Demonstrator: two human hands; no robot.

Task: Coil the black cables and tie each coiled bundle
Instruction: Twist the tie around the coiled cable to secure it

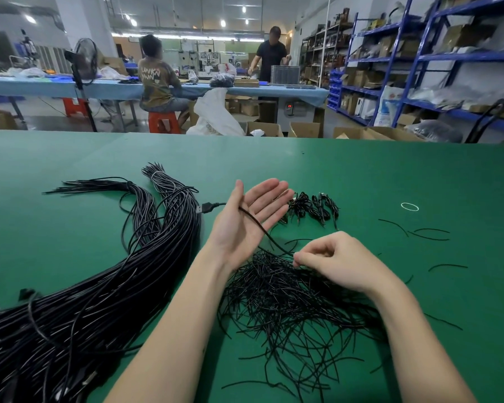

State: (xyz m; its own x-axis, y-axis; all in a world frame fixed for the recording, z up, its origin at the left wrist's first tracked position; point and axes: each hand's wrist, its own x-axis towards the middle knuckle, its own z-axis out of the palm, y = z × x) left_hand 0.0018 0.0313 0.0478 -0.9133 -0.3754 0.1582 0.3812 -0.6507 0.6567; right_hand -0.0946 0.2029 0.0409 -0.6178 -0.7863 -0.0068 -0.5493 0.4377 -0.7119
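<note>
Starting a coil: one cable [253,225] crosses my flat, spread left hand [245,219].
Its plug hangs beyond my thumb; my right hand [332,257] pinches its run above the ties [288,301], ready to start winding.

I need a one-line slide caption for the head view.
Left hand open under a black cable, right hand pinching it.

Both forearms are bare, no sleeves, gloves, rings or watch visible.
</note>
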